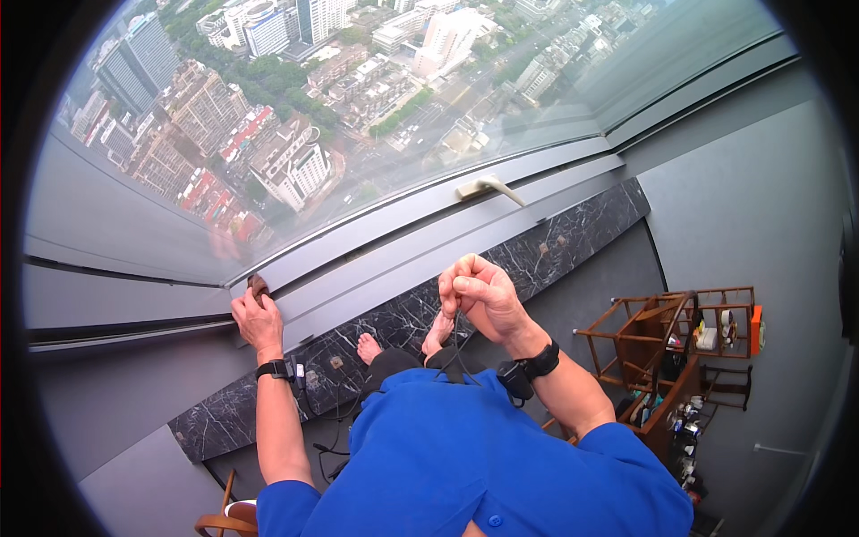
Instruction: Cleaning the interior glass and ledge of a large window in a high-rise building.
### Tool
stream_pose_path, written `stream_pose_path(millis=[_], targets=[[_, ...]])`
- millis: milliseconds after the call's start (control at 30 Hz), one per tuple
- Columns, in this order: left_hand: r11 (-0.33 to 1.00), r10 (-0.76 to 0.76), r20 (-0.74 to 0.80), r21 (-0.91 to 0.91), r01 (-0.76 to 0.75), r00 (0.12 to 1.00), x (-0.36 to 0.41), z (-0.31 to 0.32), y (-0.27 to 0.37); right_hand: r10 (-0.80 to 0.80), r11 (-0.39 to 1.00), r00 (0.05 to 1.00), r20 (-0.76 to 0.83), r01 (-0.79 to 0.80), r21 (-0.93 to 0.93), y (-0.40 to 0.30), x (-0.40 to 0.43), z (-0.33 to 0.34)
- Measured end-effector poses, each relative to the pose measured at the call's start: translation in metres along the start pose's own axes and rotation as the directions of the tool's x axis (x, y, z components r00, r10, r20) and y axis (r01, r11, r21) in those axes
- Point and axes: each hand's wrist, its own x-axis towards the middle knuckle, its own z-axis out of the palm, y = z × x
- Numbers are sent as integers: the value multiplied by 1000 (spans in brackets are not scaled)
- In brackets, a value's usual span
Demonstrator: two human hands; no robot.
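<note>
At the lower left corner of the window frame (402,221), my left hand (258,322) presses a small brown cloth or pad (257,284) into the corner, its fingers partly covering it. My right hand (484,295) is raised in front of my body with the fingers curled and pinched together. Nothing shows between them, though their inner side is hidden. A thin dark cord (458,342) hangs below that hand; whether it is held I cannot tell. Beyond the right hand, the light window handle (490,188) sticks out from the frame.
My bare feet (436,332) are at a black marble ledge (396,329) under the window. Dark cables (325,450) lie at lower left. A wooden stool (634,342) and a shelf of small items (725,329) stand at right. Beyond the glass, buildings (295,161) lie far below.
</note>
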Motion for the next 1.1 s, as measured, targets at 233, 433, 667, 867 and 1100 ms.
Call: stream_pose_path(millis=[233,433,667,867,1100], targets=[[1000,5,-19,-11,-5,1000,-1,-1,2,71,996,993,-95,-75,-40,3,5,-3],[1000,-8,-20,-19,8,1000,-1,0,2,75,997,984,-160,-72,27,6,8,-4],[1000,-15,-26,-24,14,1000,0,-1,4,83,996,983,-166,-78,33,6,11,-1],[999,-33,-25,-39,32,999,-2,-4,6,88,995,986,-145,-94,-40,7,9,2],[999,41,-63,-26,-43,997,-13,8,49,86,984,984,-157,-109,-143,-2,2,2]])
